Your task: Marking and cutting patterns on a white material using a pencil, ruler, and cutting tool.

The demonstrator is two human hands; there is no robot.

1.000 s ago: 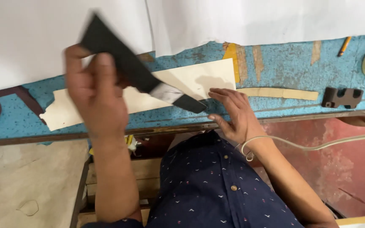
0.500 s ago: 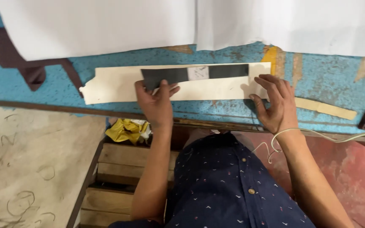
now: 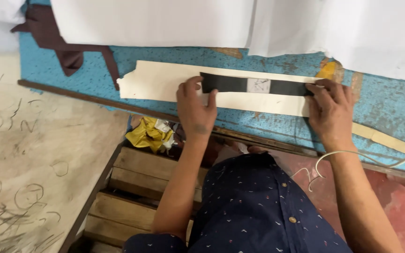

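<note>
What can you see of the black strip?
The black strip is long, narrow and flat, dark and matte, perhaps fabric or leather, with a small white patch with faint marks at its middle. It lies level along the cream panel on the blue table. The left hand presses its left end with the fingertips; the right hand covers its right end.

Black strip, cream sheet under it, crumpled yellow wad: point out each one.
black strip [image 3: 226, 83]: head view, on its dark left half, between the left hand and the pale middle patch.
cream sheet [image 3: 158, 83]: head view, on the bare left part.
crumpled yellow wad [image 3: 148, 134]: head view, on its middle, below the table edge.
</note>
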